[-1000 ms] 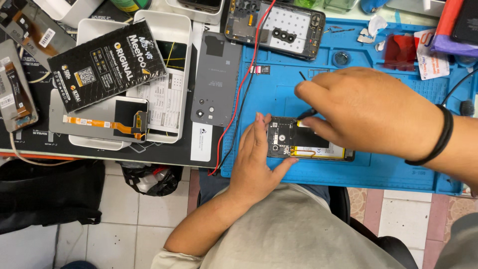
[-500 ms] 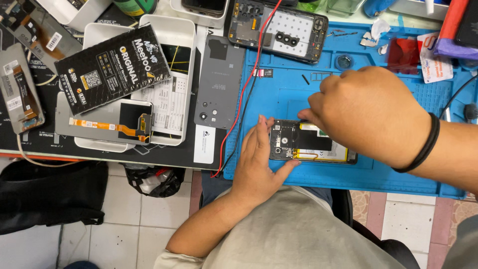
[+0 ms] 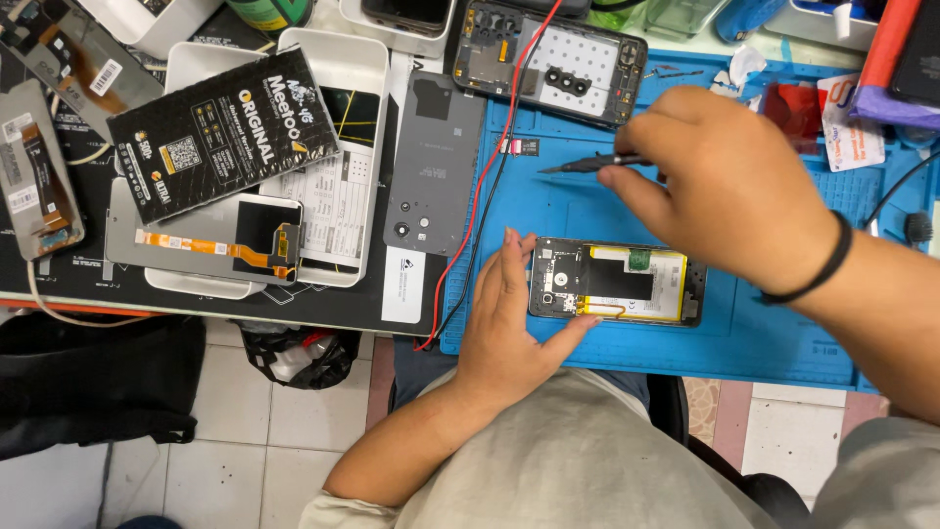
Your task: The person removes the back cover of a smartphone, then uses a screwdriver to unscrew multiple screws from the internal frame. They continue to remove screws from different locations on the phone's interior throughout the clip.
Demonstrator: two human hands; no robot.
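Head view shows the left hand (image 3: 509, 328) lying open, steadying an opened phone (image 3: 617, 284) on the blue mat (image 3: 783, 333). The right hand (image 3: 729, 186) pinches tweezers (image 3: 587, 165), raised above the phone. Part removal seems underway; lowering the tips calls for careful aim.

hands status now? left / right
Left hand: open, flat, steadying the opened phone.
Right hand: closed on a thin dark tool, above the phone.
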